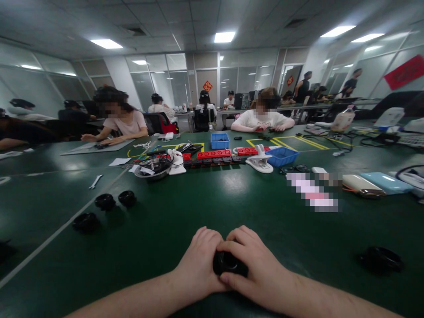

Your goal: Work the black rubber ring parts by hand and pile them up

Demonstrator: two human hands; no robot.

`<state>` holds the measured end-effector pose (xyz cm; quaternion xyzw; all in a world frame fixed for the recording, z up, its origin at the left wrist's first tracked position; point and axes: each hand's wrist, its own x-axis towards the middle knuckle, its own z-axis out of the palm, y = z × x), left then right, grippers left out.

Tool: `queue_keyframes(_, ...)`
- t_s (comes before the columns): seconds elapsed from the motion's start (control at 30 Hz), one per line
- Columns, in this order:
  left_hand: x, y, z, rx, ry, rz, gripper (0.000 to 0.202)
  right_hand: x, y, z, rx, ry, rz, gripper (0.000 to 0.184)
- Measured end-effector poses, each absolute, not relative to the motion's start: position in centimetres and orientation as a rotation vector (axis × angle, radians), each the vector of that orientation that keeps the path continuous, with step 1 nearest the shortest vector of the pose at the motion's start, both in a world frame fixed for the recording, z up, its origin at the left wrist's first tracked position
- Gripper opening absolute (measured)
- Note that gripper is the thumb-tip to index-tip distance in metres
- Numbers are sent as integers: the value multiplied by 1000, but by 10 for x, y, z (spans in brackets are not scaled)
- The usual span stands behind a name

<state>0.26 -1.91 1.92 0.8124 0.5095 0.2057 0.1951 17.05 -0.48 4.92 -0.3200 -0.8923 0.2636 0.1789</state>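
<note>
Both my hands meet low in the middle of the view, over the dark green table [205, 207]. My left hand [198, 263] and my right hand [256, 265] are wrapped round a small round black part [226, 263], fingers curled over its top. Only a little of the part shows between my thumbs. Three similar black round parts [105, 202] lie on the table to my left, and another black round part [380, 259] lies to my right.
Across the table sit a metal bowl of parts [153, 168], a row of red and black blocks [213, 157], two blue bins [219, 141], a wrench [95, 181] and phones [362, 184] at the right. Several other people work at the far side.
</note>
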Motion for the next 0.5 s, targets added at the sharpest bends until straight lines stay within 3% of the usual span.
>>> queue_keyframes(0.1, -2, -15, 21, 2288, 1317, 591, 37, 173, -1, 48, -829, -2523, 751, 32)
queue_keyframes(0.23, -14, -3, 30, 2277, 1057, 493, 48, 178, 5, 52, -627, -2526, 834, 38)
queue_keyframes(0.5, -22, 9, 34, 2316, 936, 326, 40, 182, 7, 68, -568, -2698, 912, 36)
